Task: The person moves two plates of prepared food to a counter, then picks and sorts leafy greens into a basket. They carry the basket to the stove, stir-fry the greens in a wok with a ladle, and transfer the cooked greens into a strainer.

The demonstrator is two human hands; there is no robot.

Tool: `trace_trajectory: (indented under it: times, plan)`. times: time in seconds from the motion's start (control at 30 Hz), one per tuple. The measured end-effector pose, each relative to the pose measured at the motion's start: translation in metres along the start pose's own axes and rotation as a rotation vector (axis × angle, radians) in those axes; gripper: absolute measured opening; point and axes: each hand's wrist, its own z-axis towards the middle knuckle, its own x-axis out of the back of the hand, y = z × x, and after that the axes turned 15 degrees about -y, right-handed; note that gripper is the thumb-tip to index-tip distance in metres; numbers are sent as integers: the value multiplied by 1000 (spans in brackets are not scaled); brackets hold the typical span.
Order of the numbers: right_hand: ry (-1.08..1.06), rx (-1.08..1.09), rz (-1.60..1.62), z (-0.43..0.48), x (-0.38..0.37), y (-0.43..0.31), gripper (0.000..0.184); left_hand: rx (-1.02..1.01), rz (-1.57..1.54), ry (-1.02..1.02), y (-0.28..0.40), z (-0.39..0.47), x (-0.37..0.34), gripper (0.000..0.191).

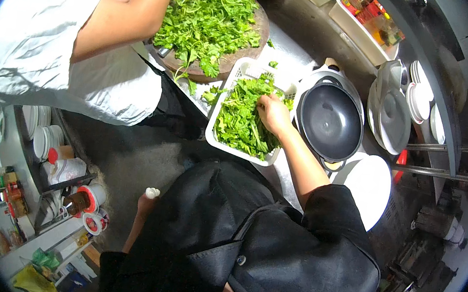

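Note:
My right hand (pixel 272 112) reaches into a white plastic basket (pixel 213 132) of leafy greens (pixel 243 123). Its fingers are curled around some leaves near the basket's right side, and the fingertips are hidden among them. Down at my left side, my left hand (pixel 146 203) is partly covered by my dark clothing. It holds a small white object (pixel 152 193), perhaps a crumpled tissue or a garlic bulb. Beyond the basket, a round wooden chopping board (pixel 263 25) bears a large heap of the same kind of greens (pixel 214 21).
A person in a white top (pixel 37 38) stands at the board, hands out of view. Right of the basket sits a black two-handled pan (pixel 329 118), near a white round plate (pixel 369 189). Bottles fill a white bin (pixel 349 26) behind. Shelves with stacked plates (pixel 48 140) line the left.

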Motion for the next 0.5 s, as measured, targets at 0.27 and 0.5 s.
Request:
trace_trajectory:
  times: [0.27,0.5]
  plan:
    - [-99,-70,758,-39,54,27,6,145,27,-44,34,-42,-14,37]
    - [138,-158,583,23,74,57,5,88,128,14,-68,-1,-35,41]
